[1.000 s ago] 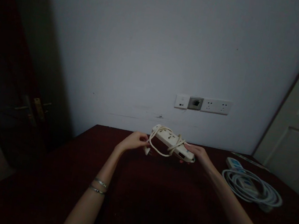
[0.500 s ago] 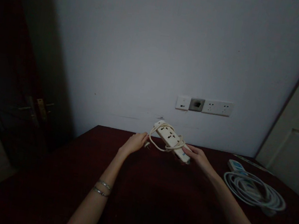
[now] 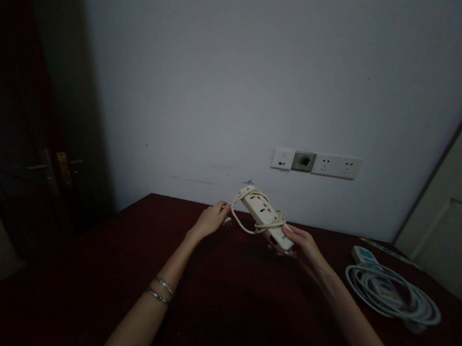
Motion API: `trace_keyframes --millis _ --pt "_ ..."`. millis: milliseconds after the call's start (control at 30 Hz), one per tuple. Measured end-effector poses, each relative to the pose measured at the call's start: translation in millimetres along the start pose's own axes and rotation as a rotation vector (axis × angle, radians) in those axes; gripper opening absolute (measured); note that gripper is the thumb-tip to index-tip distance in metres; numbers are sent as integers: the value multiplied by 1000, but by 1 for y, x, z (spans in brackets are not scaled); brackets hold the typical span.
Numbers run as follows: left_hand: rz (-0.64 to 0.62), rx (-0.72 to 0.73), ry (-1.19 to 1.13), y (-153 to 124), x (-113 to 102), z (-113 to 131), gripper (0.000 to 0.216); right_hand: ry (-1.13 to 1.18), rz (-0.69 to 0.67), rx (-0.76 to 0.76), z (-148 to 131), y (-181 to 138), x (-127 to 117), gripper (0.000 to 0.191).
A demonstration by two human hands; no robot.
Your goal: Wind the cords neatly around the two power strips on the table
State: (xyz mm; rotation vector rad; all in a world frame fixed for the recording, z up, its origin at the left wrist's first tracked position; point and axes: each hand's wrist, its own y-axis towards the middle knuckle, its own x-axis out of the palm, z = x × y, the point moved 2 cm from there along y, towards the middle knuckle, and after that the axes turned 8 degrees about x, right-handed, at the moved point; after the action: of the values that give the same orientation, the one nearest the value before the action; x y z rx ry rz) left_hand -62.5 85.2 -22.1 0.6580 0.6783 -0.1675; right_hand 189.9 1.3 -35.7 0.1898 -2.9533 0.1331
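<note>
A cream power strip (image 3: 263, 212) with its cord (image 3: 245, 225) wound loosely around it is held above the dark red table (image 3: 212, 308). My right hand (image 3: 300, 244) grips the strip's near end, fingers wrapped under it. My left hand (image 3: 210, 219) is closed in a pinch on the cord close to the plug (image 3: 228, 223), at the strip's left side. Two thin bracelets sit on my left wrist.
A second white power strip with a coiled grey-white cable (image 3: 390, 290) lies on the table at the right. Wall sockets (image 3: 316, 163) are on the white wall behind. A dark door with a brass handle (image 3: 57, 168) stands left, a white door (image 3: 461, 217) right.
The strip has tilted so its far end points more upward, and both hands have drawn slightly closer together. My left hand has kept its pinch on the cord by the plug.
</note>
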Motion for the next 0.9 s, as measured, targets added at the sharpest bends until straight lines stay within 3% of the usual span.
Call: trace_keyframes --millis 67,167,400,533,900 --pt "12 -120 -62 0 5 -6 41 3 -17 1 0 -1 4 53" --pt "-39 -253 -347 -1 15 -13 43 -6 -48 -11 1 -1 5 54" --pt "36 -245 -938 -3 13 -7 29 -42 -6 -27 9 6 0 55" --pt "-37 -261 -1056 -2 19 0 34 -87 33 -53 18 14 0 54" --pt "-5 -345 -1205 -1 34 20 22 -342 150 -251 9 15 0 43"
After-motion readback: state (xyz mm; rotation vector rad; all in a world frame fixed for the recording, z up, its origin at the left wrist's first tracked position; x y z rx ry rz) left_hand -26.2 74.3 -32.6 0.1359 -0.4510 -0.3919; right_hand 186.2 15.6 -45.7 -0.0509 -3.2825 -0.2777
